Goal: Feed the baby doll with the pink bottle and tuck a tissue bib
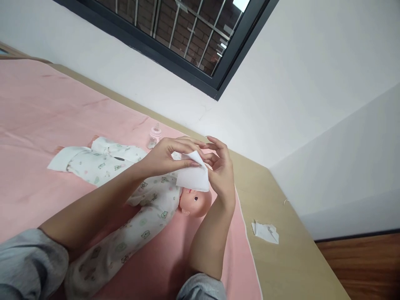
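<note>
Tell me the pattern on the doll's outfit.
The doll's outfit is white with small, mostly greenish cartoon-animal prints; see the head view.

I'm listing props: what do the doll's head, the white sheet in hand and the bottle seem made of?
Doll's head: smooth with a faint sheen, probably vinyl or plastic, judging by its even, molded look.
White sheet: matte, thin and bending easily; tissue or nonwoven wipe, I can't tell which.
Bottle: see-through lower part, likely plastic, though glass is possible.
</note>
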A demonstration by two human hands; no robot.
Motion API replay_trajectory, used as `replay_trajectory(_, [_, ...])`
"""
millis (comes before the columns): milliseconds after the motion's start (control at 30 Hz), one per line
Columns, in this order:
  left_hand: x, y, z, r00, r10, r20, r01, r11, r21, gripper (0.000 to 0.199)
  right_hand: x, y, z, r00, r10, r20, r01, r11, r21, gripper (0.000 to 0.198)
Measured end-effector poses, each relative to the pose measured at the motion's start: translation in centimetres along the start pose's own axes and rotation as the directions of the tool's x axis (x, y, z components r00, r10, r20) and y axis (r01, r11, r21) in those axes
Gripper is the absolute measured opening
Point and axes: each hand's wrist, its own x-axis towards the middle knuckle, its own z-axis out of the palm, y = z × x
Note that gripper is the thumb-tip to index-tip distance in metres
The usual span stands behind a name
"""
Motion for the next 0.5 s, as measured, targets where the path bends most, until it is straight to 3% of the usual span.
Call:
replay_trajectory(67, [-0.1,0.5,-0.3,0.996,-0.066,0.063,0.067,0.998,-0.01,0.024,0.1,0.4,-0.4,1.0,0.01,-0.005,-0.01,1.0,0.005,0.059])
replay_trajectory(133, [-0.1,0.8,-0.6,0.975,-0.106,0.197,0.113,0.993,-0.028,0.024,0.2,0.9,-1.0,0.999,0.0,-0.033,0.0,1.0,0.005,0.058])
replay_trajectory(233, [-0.1,0.4,-0.6,0.877,-0.127,0.464,0.139,0.99,0.009,0.018,0.1,1.8,-2.2,0.999,-0.003,-0.053,0.003,1.0,-0.001,0.055])
replay_trajectory(300, [-0.1,-0.4,-0.2,0.799,-0.155,0.581,0.138,0.988,0.073,0.015,0.1,2.4,-2.9,0.999,0.017,-0.047,-0.017,1.0,-0.008,0.052])
replay_trajectory(400, [-0.2,-1.9,0.9,0.727,-0.224,0.649,0.132,0.973,0.189,0.014,0.0,3.5,-3.8,0.998,0.056,-0.041,-0.056,0.998,-0.012,0.048])
replay_trajectory(500, [-0.5,-3.2,1.9,0.701,-0.271,0.659,0.117,0.956,0.269,0.015,0.1,4.9,-4.7,0.995,0.104,0.0,-0.104,0.995,0.01,0.05])
